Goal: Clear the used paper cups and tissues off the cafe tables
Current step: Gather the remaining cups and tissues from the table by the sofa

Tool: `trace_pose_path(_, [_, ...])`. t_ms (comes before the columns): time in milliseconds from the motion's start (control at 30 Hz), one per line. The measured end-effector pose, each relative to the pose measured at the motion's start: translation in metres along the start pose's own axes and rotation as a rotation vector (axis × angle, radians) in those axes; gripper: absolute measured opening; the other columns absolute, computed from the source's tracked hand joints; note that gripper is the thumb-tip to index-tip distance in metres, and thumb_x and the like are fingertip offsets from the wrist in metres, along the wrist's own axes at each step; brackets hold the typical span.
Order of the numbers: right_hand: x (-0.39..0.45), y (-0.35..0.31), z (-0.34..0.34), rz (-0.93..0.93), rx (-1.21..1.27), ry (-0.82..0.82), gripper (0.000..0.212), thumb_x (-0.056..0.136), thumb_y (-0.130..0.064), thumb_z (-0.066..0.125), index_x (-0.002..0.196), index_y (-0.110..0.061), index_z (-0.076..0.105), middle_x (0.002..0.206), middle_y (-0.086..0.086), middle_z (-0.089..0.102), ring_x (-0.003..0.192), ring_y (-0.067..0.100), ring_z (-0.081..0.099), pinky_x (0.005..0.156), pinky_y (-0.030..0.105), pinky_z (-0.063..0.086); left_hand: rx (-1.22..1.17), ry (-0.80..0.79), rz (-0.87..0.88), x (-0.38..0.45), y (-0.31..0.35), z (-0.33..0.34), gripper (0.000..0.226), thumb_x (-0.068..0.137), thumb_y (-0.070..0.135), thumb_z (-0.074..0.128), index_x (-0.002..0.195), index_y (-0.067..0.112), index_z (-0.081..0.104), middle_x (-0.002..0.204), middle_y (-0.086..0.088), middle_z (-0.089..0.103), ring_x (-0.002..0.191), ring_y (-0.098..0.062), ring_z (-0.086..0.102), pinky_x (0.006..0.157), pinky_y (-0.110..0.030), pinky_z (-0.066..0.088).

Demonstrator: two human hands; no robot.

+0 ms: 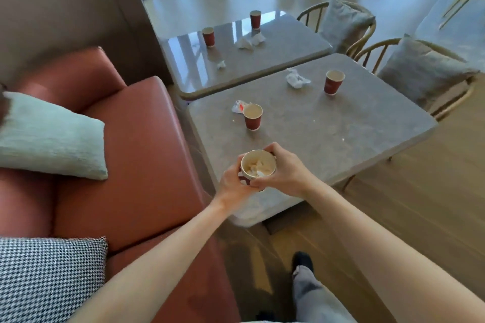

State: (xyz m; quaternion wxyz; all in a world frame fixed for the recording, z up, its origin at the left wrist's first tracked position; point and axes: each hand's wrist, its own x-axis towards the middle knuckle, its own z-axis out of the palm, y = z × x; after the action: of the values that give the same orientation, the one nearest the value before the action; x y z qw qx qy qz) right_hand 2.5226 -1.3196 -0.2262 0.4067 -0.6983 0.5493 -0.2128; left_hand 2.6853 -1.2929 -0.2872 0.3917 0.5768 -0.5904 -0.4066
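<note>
Both hands, left hand (234,181) and right hand (284,173), grip a paper cup (258,166) over the near bench (367,136) edge; it seems stuffed with tissue. Gathering is underway; next, reach beyond it for the upright cup (253,116).

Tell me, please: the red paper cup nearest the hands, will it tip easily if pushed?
Probably yes. The red paper cup stands tall on a narrow base and looks empty, so likely light. The smooth near table may let it slide first.
</note>
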Motion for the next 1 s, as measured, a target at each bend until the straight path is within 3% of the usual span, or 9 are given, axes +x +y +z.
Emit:
trace_pose_path(167, [0.048, 0.002, 0.0, -0.033, -0.048, -0.116, 0.075, 0.036, -0.065, 0.083, 0.094, -0.032, 0.047, 0.092, -0.015, 0.061, 0.082, 0.003, 0.058, 0.061, 0.019, 0.043, -0.023, 0.109, -0.096, 0.02, -0.018, -0.001, 0.071, 0.062, 0.031, 0.093, 0.124, 0.035, 0.058, 0.108, 0.013, 0.072, 0.101, -0.01, 0.07, 0.09, -0.04, 0.06])
trace_pose_path(300, [0.092, 0.007, -0.019, -0.065, -0.069, -0.188, 0.078, 0.036, -0.065, 0.08, 0.097, -0.028, 0.049, 0.093, -0.012, 0.062, 0.084, 0.006, 0.061, 0.058, 0.018, 0.042, -0.031, 0.179, -0.132, 0.058, -0.016, 0.007, 0.07, 0.059, 0.038, 0.091, 0.12, 0.042, 0.058, 0.104, 0.015, 0.072, 0.099, -0.01, 0.07, 0.085, -0.038, 0.061])
trace_pose_path(400, [0.125, 0.011, -0.046, -0.079, -0.073, -0.201, 0.079, 0.035, -0.065, 0.078, 0.1, -0.031, 0.05, 0.095, -0.014, 0.064, 0.086, 0.0, 0.061, 0.063, 0.014, 0.045, -0.045, 0.229, -0.163, 0.094, -0.004, 0.018, 0.066, 0.06, 0.027, 0.093, 0.114, 0.045, 0.059, 0.095, 0.021, 0.073, 0.087, -0.001, 0.07, 0.077, -0.029, 0.06])
trace_pose_path(500, [0.158, 0.019, -0.076, -0.1, -0.07, -0.184, 0.071, 0.034, -0.067, 0.079, 0.09, -0.039, 0.047, 0.087, -0.018, 0.061, 0.08, -0.016, 0.055, 0.056, 0.003, 0.04, -0.074, 0.25, -0.181, 0.134, 0.007, 0.035, 0.06, 0.061, 0.021, 0.093, 0.108, 0.041, 0.061, 0.089, 0.027, 0.071, 0.08, 0.004, 0.067, 0.072, -0.019, 0.056])
trace_pose_path(567, [0.18, 0.026, -0.092, -0.094, -0.098, -0.192, 0.073, 0.033, -0.067, 0.079, 0.09, -0.035, 0.047, 0.087, -0.017, 0.061, 0.077, -0.012, 0.057, 0.054, 0.005, 0.04, -0.079, 0.274, -0.194, 0.158, 0.013, 0.046, 0.057, 0.062, 0.02, 0.092, 0.1, 0.046, 0.059, 0.083, 0.031, 0.07, 0.076, 0.009, 0.066, 0.066, -0.009, 0.049])
trace_pose_path(633, [0.2, 0.033, -0.104, -0.093, -0.132, -0.21, 0.076, 0.033, -0.068, 0.08, 0.092, -0.032, 0.047, 0.088, -0.014, 0.062, 0.078, -0.004, 0.057, 0.052, 0.013, 0.04, -0.083, 0.299, -0.202, 0.178, 0.017, 0.056, 0.057, 0.064, 0.019, 0.092, 0.103, 0.043, 0.058, 0.082, 0.028, 0.071, 0.077, 0.009, 0.067, 0.066, -0.008, 0.048])
trace_pose_path(767, [0.235, 0.048, -0.122, -0.091, -0.129, -0.21, 0.075, 0.036, -0.069, 0.079, 0.091, -0.03, 0.045, 0.089, -0.012, 0.062, 0.078, -0.001, 0.058, 0.056, 0.018, 0.041, -0.156, 0.33, -0.21, 0.208, 0.019, 0.069, 0.078, 0.064, 0.016, 0.092, 0.132, 0.023, 0.054, 0.117, 0.0, 0.068, 0.105, -0.017, 0.069, 0.089, -0.03, 0.058])
trace_pose_path(867, [0.26, 0.06, -0.134, -0.078, -0.109, -0.171, 0.067, 0.042, -0.063, 0.081, 0.087, -0.032, 0.044, 0.086, -0.014, 0.06, 0.075, -0.001, 0.057, 0.054, 0.017, 0.039, 0.041, 0.36, -0.303, 0.223, 0.01, 0.065, 0.101, 0.064, 0.025, 0.095, 0.146, 0.017, 0.038, 0.14, -0.004, 0.046, 0.127, -0.012, 0.047, 0.104, -0.024, 0.042])
trace_pose_path(1000, [0.285, 0.076, -0.147, -0.064, -0.117, -0.149, 0.065, 0.047, -0.053, 0.087, 0.093, -0.031, 0.045, 0.09, -0.011, 0.059, 0.078, 0.005, 0.058, 0.057, 0.021, 0.044, 0.176, 0.362, -0.525, 0.243, -0.01, 0.058, 0.117, 0.069, 0.035, 0.091, 0.156, 0.012, 0.017, 0.153, -0.011, 0.027, 0.144, -0.028, 0.025, 0.119, -0.039, 0.026])
